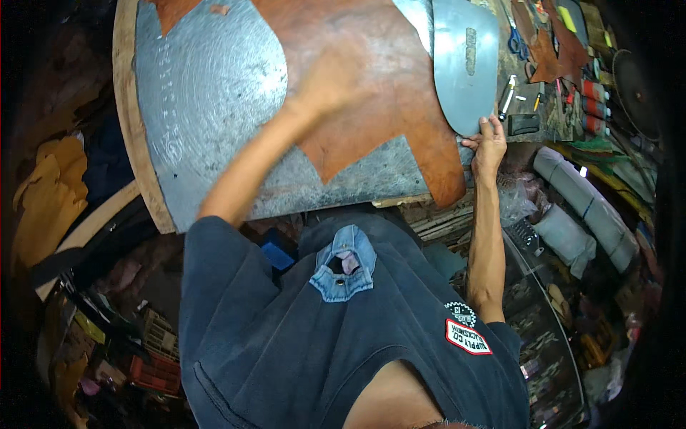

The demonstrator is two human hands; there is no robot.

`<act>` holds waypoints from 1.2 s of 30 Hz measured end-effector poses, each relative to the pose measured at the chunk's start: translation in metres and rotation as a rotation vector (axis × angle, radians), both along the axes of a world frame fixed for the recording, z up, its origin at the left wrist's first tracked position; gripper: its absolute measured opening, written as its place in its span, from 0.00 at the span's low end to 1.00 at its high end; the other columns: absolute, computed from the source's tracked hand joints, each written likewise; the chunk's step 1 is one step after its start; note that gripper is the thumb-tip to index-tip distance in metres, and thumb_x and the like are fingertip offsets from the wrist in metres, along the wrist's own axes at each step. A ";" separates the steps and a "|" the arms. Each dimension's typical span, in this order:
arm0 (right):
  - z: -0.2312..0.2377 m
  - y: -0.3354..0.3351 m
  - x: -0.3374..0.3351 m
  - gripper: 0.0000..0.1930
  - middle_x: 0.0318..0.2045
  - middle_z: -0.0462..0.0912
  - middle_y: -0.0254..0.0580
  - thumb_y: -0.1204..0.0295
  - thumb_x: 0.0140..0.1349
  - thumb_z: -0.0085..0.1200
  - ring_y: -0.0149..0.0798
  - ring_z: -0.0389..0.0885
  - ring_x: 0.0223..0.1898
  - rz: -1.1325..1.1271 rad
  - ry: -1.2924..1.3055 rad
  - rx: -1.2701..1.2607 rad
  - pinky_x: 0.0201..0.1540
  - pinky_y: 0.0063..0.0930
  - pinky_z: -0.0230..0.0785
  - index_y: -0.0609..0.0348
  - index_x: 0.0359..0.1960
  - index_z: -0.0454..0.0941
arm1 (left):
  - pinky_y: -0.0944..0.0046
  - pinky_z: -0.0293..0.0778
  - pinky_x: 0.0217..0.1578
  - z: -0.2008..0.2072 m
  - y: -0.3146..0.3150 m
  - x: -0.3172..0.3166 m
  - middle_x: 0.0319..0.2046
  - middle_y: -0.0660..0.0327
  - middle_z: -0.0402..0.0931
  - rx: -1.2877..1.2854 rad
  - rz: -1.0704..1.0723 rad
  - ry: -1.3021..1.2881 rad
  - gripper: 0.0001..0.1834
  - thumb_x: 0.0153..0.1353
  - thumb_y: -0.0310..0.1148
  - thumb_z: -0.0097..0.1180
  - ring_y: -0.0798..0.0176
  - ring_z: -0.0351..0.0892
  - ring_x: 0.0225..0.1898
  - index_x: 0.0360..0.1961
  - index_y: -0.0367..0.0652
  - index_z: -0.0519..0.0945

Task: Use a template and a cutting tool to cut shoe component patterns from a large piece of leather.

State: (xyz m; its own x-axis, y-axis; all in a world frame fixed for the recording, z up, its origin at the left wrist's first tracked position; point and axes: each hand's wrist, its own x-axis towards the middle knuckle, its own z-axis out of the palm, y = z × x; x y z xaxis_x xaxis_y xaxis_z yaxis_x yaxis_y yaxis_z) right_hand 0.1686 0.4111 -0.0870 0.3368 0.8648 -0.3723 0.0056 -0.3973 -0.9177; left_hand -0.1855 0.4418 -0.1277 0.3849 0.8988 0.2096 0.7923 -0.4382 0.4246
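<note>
A large piece of brown leather (pixel 389 93) with notched, angular lower edges lies on the scratched grey metal tabletop (pixel 207 93). Over its middle, my left hand (pixel 332 82) is smeared by motion, so its fingers cannot be made out. On the right, a smooth grey sheet template (pixel 454 79) with a rounded lower end and a dark mark overlaps the leather's edge. My right hand (pixel 487 146) pinches that rounded end between thumb and fingers.
Blue-handled scissors (pixel 517 44), a white-and-black pen-like tool (pixel 508 96), a small black box (pixel 524 124) and leather scraps (pixel 547 57) lie at the right. Wrapped rolls (pixel 586 207) sit below them. A wooden rim (pixel 128 107) borders the table's left side.
</note>
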 end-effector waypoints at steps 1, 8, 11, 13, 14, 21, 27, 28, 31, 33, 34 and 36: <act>-0.001 0.000 0.003 0.21 0.22 0.75 0.33 0.70 0.66 0.55 0.24 0.73 0.16 0.005 -0.010 0.004 0.18 0.21 0.76 0.68 0.56 0.67 | 0.40 0.52 0.65 0.005 0.029 -0.026 0.64 0.44 0.63 -0.032 0.073 0.108 0.37 0.58 0.59 0.53 0.39 0.59 0.65 0.60 0.41 0.71; -0.005 0.004 0.009 0.25 0.25 0.76 0.36 0.69 0.67 0.54 0.28 0.75 0.18 0.071 -0.059 0.056 0.20 0.23 0.77 0.67 0.62 0.64 | 0.43 0.52 0.66 0.008 0.035 -0.068 0.66 0.44 0.60 0.304 0.387 0.296 0.34 0.63 0.53 0.51 0.42 0.55 0.68 0.62 0.38 0.69; -0.004 0.006 0.012 0.26 0.32 0.80 0.42 0.66 0.68 0.52 0.38 0.82 0.20 0.098 -0.036 0.038 0.21 0.29 0.79 0.60 0.65 0.62 | 0.42 0.40 0.70 0.022 -0.024 -0.002 0.71 0.47 0.51 0.074 0.263 0.119 0.38 0.61 0.55 0.53 0.41 0.43 0.73 0.66 0.42 0.65; 0.004 0.013 0.002 0.25 0.32 0.80 0.49 0.68 0.69 0.50 0.40 0.83 0.19 0.187 -0.036 -0.093 0.17 0.32 0.77 0.64 0.64 0.60 | 0.41 0.39 0.70 0.023 -0.065 0.037 0.71 0.45 0.51 -0.094 0.208 0.124 0.37 0.63 0.54 0.51 0.40 0.44 0.72 0.66 0.39 0.65; -0.003 0.012 0.006 0.25 0.27 0.80 0.49 0.70 0.69 0.50 0.39 0.82 0.17 0.161 -0.047 -0.039 0.16 0.30 0.76 0.64 0.64 0.60 | 0.41 0.38 0.70 0.023 -0.077 0.059 0.71 0.43 0.50 -0.159 0.205 0.170 0.37 0.64 0.53 0.49 0.38 0.45 0.72 0.67 0.39 0.64; 0.033 -0.009 0.029 0.14 0.27 0.80 0.62 0.67 0.64 0.52 0.63 0.80 0.32 0.313 -0.642 0.278 0.33 0.46 0.72 0.64 0.46 0.77 | 0.39 0.36 0.69 0.037 -0.094 0.134 0.71 0.39 0.48 -0.254 0.211 0.122 0.37 0.66 0.51 0.49 0.36 0.41 0.72 0.67 0.36 0.61; 0.055 -0.001 0.083 0.13 0.23 0.78 0.59 0.64 0.65 0.53 0.61 0.79 0.27 0.287 -0.636 0.289 0.28 0.47 0.70 0.63 0.30 0.79 | 0.37 0.36 0.69 0.046 -0.047 0.196 0.71 0.38 0.46 -0.243 0.186 0.107 0.42 0.63 0.54 0.52 0.35 0.40 0.72 0.68 0.33 0.59; 0.059 0.002 0.094 0.14 0.22 0.77 0.59 0.64 0.64 0.53 0.61 0.79 0.26 0.293 -0.645 0.253 0.27 0.46 0.69 0.63 0.29 0.78 | 0.37 0.36 0.69 0.050 -0.043 0.204 0.70 0.38 0.46 -0.243 0.185 0.176 0.44 0.61 0.56 0.54 0.35 0.41 0.72 0.68 0.33 0.59; 0.063 0.007 0.120 0.15 0.20 0.74 0.59 0.64 0.65 0.54 0.60 0.76 0.23 0.220 -0.609 0.223 0.25 0.44 0.65 0.64 0.26 0.75 | 0.36 0.37 0.68 0.047 -0.043 0.204 0.70 0.36 0.47 -0.197 0.218 0.179 0.46 0.57 0.59 0.58 0.36 0.43 0.72 0.67 0.36 0.62; 0.060 0.012 0.130 0.15 0.20 0.74 0.59 0.65 0.65 0.54 0.60 0.75 0.22 0.181 -0.585 0.241 0.24 0.43 0.64 0.64 0.25 0.74 | 0.37 0.38 0.68 0.045 -0.040 0.204 0.70 0.36 0.46 -0.198 0.228 0.177 0.45 0.57 0.59 0.58 0.36 0.43 0.72 0.66 0.37 0.63; 0.057 0.012 0.132 0.15 0.20 0.73 0.59 0.65 0.66 0.53 0.60 0.75 0.23 0.185 -0.579 0.229 0.24 0.43 0.64 0.64 0.25 0.74 | 0.37 0.38 0.69 0.045 -0.040 0.204 0.70 0.36 0.47 -0.197 0.250 0.158 0.45 0.57 0.58 0.58 0.36 0.43 0.72 0.66 0.37 0.63; 0.052 0.010 0.135 0.15 0.20 0.73 0.58 0.66 0.66 0.53 0.60 0.75 0.23 0.183 -0.577 0.202 0.25 0.43 0.65 0.65 0.26 0.73 | 0.38 0.39 0.69 0.043 -0.040 0.206 0.70 0.36 0.47 -0.198 0.270 0.138 0.44 0.58 0.57 0.58 0.36 0.43 0.72 0.66 0.37 0.63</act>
